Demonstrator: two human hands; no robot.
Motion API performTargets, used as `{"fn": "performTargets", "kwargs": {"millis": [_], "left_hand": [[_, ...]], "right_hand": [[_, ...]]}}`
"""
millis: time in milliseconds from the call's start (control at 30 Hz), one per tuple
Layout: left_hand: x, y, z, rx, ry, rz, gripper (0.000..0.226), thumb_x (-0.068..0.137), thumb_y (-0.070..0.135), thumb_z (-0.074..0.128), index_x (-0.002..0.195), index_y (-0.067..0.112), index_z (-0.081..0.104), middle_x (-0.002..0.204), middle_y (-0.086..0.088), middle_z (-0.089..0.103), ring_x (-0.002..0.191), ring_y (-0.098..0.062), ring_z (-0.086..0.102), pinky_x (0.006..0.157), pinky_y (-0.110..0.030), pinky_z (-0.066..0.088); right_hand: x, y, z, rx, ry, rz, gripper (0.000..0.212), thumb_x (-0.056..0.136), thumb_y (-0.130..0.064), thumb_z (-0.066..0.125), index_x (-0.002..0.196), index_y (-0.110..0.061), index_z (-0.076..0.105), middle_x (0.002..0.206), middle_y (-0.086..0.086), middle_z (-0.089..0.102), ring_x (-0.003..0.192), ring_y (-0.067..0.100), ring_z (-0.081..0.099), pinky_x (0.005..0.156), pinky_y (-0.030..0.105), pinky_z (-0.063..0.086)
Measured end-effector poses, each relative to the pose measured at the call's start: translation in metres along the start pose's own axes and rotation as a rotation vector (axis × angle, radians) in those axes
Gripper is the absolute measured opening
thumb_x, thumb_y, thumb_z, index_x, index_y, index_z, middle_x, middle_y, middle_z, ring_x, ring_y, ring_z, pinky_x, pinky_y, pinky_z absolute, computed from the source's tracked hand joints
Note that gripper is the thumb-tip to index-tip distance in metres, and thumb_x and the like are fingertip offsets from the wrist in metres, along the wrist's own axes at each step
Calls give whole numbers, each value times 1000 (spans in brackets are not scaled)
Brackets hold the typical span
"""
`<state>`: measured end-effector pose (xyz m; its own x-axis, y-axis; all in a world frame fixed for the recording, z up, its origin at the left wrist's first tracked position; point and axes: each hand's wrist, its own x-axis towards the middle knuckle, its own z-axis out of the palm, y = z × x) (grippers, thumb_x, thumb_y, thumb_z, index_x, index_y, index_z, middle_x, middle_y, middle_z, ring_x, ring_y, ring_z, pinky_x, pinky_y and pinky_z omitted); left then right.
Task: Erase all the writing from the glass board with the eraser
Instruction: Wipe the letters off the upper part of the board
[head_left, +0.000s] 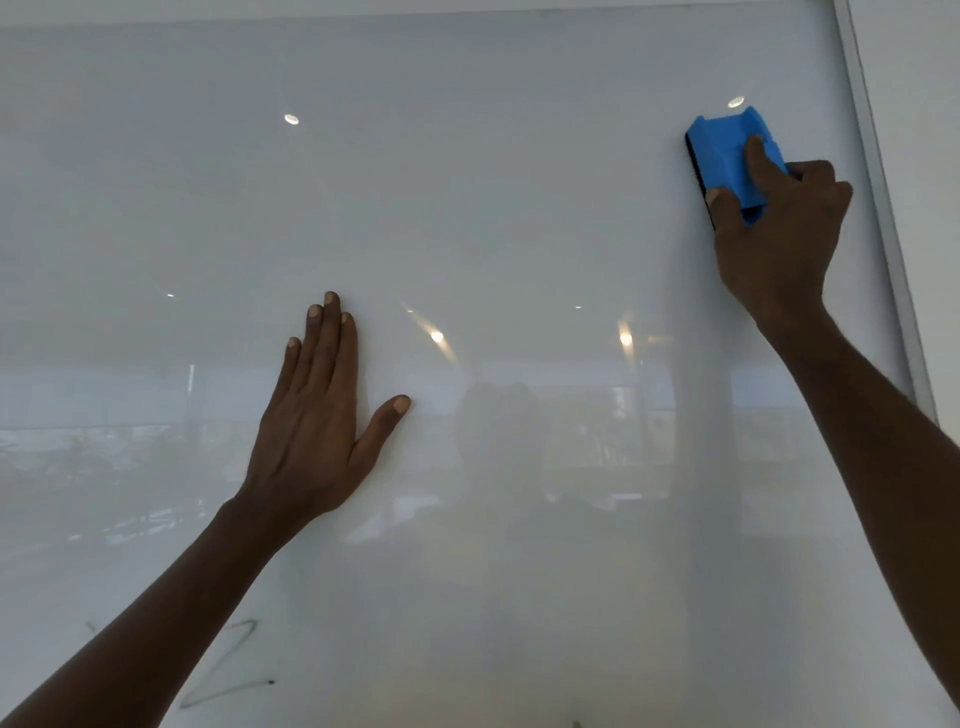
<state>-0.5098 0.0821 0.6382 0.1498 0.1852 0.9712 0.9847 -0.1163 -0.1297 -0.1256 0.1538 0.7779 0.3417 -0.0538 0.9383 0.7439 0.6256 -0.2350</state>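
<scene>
Head view, the only one I have. The right hand grasps the blue eraser, thumb on its near long side, fingers curled over the back, dark felt face pressed to the glass board. The eraser sits high on the board, just inside the board's right frame. The left hand lies flat on the glass, well left of and below the eraser, fingers released and spread, holding nothing.

Risks as I judge them:
- The only writing I see is a grey zigzag stroke, far below and left of the eraser, near the bottom edge of the view. The left forearm crosses just beside it; the arm could smear it, or hide it so a pass skips it.
- A small dark mark at the bottom edge, well below the eraser, may be ink or a reflection; I cannot tell.
- Ceiling-light glare and room reflections wash across the glass below the eraser, so faint residue could go unnoticed.
- So close to the frame, a sideways stroke could knock the eraser against it and loosen the grip.
- The braced palm may leave prints on cleaned glass.

Nothing else stands between the eraser and the zigzag except the left arm.
</scene>
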Motion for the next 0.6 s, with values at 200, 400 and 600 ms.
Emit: {"fn": "performTargets", "kwargs": {"millis": [200, 400, 600], "left_hand": [[-10, -68, -22, 23, -3, -28, 95, 99, 72, 16, 164, 5, -3, 173, -7, -12, 161, -18, -12, 130, -37, 0], [-27, -123, -39, 23, 7, -54, 97, 98, 74, 13, 164, 5, -2, 174, -7, -11, 161, -18, -12, 130, -37, 0], [-41, -147, -43, -5, 25, -46, 93, 100, 67, 21, 164, 3, 1, 174, -9, -8, 161, -20, -9, 131, -38, 2]], "right_hand": [[-22, -48, 25, -1, 62, 68, 55, 97, -42, 52, 147, -23, 42, 124, 19, 48, 117, 33, 44, 98, 33, 41], [-49, -121, 58, 22, 57, 33, 55, 96, -43, 54, 147, -23, 44, 123, 18, 48, 115, 32, 45, 93, 26, 37], [-93, -216, 98, 41, -8, -100, 52, 97, -40, 53, 145, -21, 46, 121, 18, 49, 114, 33, 45, 98, 36, 40]]}}
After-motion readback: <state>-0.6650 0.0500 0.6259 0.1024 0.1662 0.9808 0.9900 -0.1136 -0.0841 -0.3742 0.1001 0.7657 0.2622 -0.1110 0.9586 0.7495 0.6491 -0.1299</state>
